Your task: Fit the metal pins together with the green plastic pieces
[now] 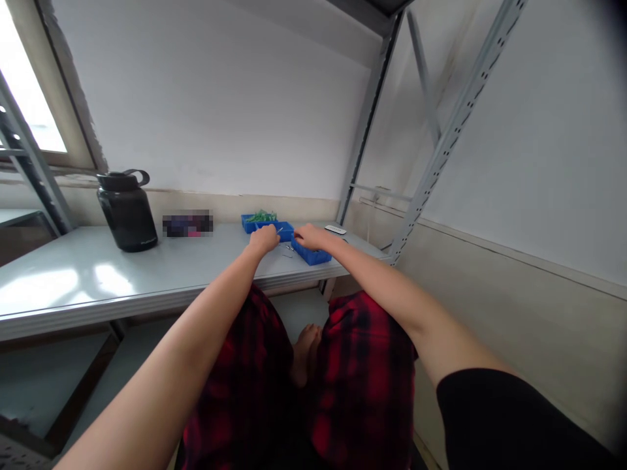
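My left hand (264,239) is closed, fingers pinched together, at the near edge of a blue tray (285,236). A thin shiny piece (279,230) shows by its fingertips, too small to name. My right hand (310,236) bends down over a second blue tray (318,258), its fingers curled together. What the right fingers hold, if anything, is hidden. Between the two hands, a few small thin metal pieces (289,250) lie on the tabletop. Behind the left hand, a blue tray (247,226) holds a heap of green pieces (263,216).
A large black bottle (128,212) stands on the left of the grey table (196,264), beside a blurred-out dark item (187,224). A white flat object (336,230) lies behind my right wrist. A metal rack post (441,156) rises at the right end.
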The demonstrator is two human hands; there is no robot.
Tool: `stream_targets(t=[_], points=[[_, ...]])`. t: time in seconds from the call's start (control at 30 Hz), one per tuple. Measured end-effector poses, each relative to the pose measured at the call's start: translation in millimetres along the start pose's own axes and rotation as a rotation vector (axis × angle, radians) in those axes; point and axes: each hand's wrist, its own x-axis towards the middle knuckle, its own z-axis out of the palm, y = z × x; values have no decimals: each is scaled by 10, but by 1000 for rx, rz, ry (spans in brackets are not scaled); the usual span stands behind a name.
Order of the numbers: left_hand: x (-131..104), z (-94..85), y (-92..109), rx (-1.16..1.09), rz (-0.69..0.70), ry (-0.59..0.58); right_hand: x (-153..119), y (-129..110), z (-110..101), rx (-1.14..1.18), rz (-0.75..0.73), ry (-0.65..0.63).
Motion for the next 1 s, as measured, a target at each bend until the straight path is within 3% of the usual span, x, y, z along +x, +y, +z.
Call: stream_targets(t=[0.13,0.23,0.43,0.67,0.83,1.0], points=[[-32,59,-70,-115,-44,-16,44,-205,80,13,-141,-144],[-37,69,-107,-144,-48,0,78,-352,152,15,-167,-244],[-41,37,-124,-176,160,-49,96,-461,43,-32,-22,-45],[-88,15,-118,-327,233,-89,59,-301,-67,-70,51,184],[-106,13,-113,-464,229,-125,37,-166,4,-115,52,81],[-93,15,-130,-485,189,-70,-18,-191,-91,-108,86,6]])
